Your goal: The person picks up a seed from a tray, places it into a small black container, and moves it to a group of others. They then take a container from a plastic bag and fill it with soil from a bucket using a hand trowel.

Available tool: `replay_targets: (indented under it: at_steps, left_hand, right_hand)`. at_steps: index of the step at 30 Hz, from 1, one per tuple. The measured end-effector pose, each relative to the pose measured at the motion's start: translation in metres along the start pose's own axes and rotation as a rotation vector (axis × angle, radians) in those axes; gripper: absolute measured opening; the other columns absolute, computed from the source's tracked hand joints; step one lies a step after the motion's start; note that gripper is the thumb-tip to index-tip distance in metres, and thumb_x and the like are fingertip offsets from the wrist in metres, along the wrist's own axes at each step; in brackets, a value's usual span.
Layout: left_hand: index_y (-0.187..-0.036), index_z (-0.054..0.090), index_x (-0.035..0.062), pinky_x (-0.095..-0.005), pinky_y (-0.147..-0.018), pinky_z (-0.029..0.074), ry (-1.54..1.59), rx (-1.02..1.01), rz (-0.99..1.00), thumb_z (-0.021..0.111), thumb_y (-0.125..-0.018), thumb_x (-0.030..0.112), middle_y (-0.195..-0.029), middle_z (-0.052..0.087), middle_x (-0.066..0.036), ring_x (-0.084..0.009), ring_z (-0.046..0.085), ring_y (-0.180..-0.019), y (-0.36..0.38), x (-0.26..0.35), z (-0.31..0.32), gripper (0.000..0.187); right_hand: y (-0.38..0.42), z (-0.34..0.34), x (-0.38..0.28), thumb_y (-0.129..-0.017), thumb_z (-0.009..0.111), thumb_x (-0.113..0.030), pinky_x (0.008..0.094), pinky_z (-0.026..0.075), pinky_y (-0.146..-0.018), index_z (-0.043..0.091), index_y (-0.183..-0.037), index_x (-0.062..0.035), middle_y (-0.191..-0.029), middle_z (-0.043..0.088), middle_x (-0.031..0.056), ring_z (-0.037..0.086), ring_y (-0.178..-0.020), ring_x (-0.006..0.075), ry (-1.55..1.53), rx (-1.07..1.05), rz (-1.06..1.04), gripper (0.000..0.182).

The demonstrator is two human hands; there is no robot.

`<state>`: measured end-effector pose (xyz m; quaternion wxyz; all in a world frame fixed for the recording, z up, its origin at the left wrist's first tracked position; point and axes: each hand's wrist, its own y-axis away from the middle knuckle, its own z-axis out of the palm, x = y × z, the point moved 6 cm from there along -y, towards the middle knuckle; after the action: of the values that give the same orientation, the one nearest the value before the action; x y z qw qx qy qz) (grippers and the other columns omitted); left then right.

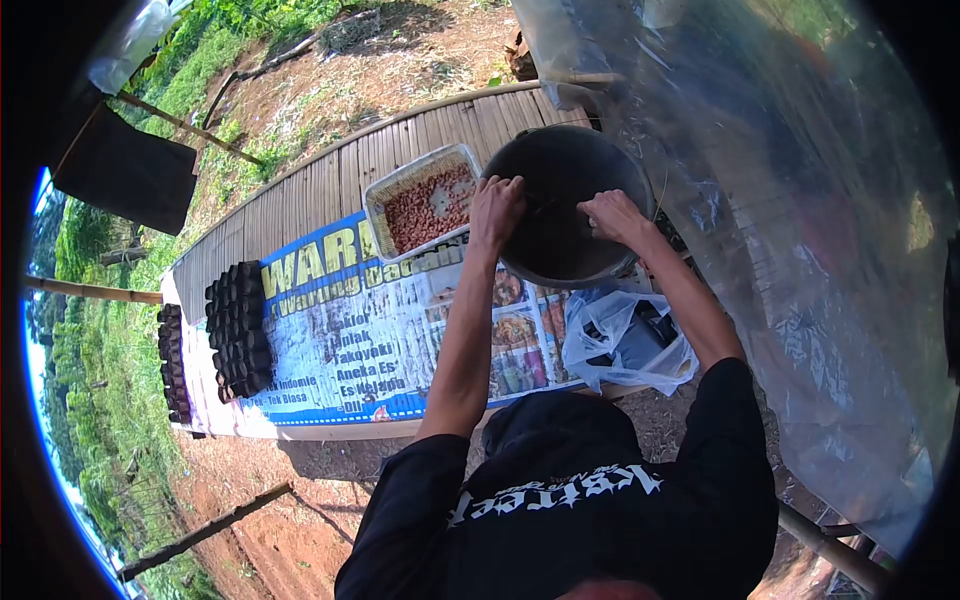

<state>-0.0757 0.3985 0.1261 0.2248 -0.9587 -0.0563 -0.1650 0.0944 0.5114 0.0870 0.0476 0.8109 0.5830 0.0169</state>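
A large black bucket (570,265) holds dark contents that look like soil. My left hand (497,212) is at the bucket's left rim, its fingers curled inward over the opening. Over the right part of the opening is my right hand (612,214), thumb and fingers pinched together. Whatever the fingers hold is too dark to make out against the bucket. To the left of the bucket, a white rectangular basket (374,215) contains many small reddish-brown seeds or nuts. A clear plastic bag (590,365) with black items inside lies close below the bucket.
A printed banner (330,370) covers part of the bamboo-slat table (335,180). Rows of small black pots or filled bags (238,330) stand at its left end. Transparent plastic sheeting (760,250) hangs on the right. Bamboo poles (205,530) stick out at lower left.
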Motion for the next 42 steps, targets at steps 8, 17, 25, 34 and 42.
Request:
replay_targets:
  at_steps: [8, 17, 25, 34, 42]
  left_hand:
    - [-0.085, 0.055, 0.0071, -0.0438, -0.085, 0.043, 0.0, 0.009, -0.011, 0.065, -0.08, 0.013, -0.082, 0.066, -0.009, -0.0294, 0.06, -0.088, 0.0, 0.001, 0.0, 0.012]
    - [-0.089, 0.059, 0.0077, -0.0413, -0.086, 0.045, -0.055, 0.014, -0.003, 0.063, -0.078, 0.01, -0.082, 0.067, -0.009, -0.0277, 0.061, -0.088, 0.001, 0.001, -0.001, 0.012]
    - [-0.091, 0.059, 0.0073, -0.0414, -0.087, 0.045, -0.051, 0.01, -0.006, 0.064, -0.078, 0.01, -0.083, 0.067, -0.009, -0.0277, 0.062, -0.089, 0.002, 0.0, 0.0, 0.015]
    - [-0.093, 0.06, 0.0069, -0.0411, -0.087, 0.045, -0.057, 0.003, 0.0, 0.065, -0.077, 0.011, -0.084, 0.068, -0.01, -0.028, 0.062, -0.09, 0.002, 0.0, 0.001, 0.017]
    - [-0.09, 0.06, 0.0065, -0.0414, -0.087, 0.045, -0.049, 0.009, 0.006, 0.064, -0.079, 0.012, -0.083, 0.068, -0.01, -0.0285, 0.062, -0.089, 0.002, 0.001, -0.001, 0.013]
  right_hand:
    - [0.012, -0.01, -0.012, -0.067, 0.082, -0.025, 0.0458, 0.055, -0.085, 0.072, -0.103, -0.009, -0.088, 0.073, 0.0166, 0.07, -0.092, 0.0349, -0.153, -0.091, -0.05, 0.041]
    - [0.022, -0.046, -0.02, -0.067, 0.08, -0.024, 0.046, 0.054, -0.084, 0.072, -0.103, -0.0096, -0.09, 0.073, 0.0165, 0.07, -0.091, 0.0356, -0.221, -0.119, -0.071, 0.04]
    - [0.037, -0.064, 0.001, -0.064, 0.077, -0.025, 0.0451, 0.054, -0.08, 0.074, -0.098, -0.0118, -0.088, 0.073, 0.0161, 0.07, -0.088, 0.0348, -0.262, -0.099, 0.032, 0.037]
    - [0.054, -0.116, 0.024, -0.061, 0.074, -0.026, 0.0454, 0.053, -0.077, 0.071, -0.093, -0.011, -0.087, 0.073, 0.0139, 0.069, -0.086, 0.035, -0.312, 0.049, 0.103, 0.035]
    - [0.045, -0.137, 0.016, -0.063, 0.075, -0.024, 0.0451, 0.054, -0.081, 0.072, -0.095, -0.0116, -0.088, 0.073, 0.0159, 0.07, -0.088, 0.0357, -0.176, 0.044, 0.157, 0.034]
